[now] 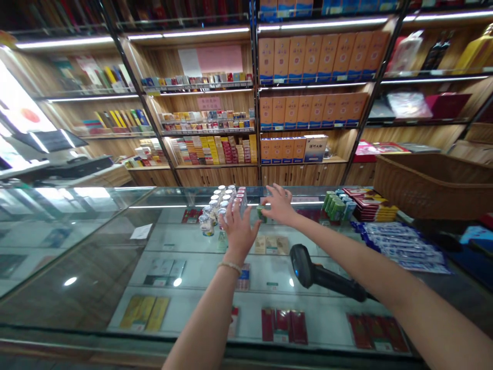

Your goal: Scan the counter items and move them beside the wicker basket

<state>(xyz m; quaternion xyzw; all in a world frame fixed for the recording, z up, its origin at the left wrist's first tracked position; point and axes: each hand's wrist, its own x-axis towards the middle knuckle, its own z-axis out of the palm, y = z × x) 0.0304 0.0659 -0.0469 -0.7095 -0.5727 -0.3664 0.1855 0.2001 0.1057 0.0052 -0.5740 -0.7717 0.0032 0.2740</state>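
Observation:
On the glass counter stand rows of small white containers, with several red-topped ones at their right side. My left hand is at the front right of these rows, its fingers spread; it covers part of them. Just to the right, my right hand has its thumb and fingers round a small green item, which stands upright near the back of the counter. A black handheld scanner lies on the glass below my right forearm.
Green cylinders, red packs and blue-white sachets lie at the right, near a brown basket. Shelves with orange boxes rise behind. A white paper lies left.

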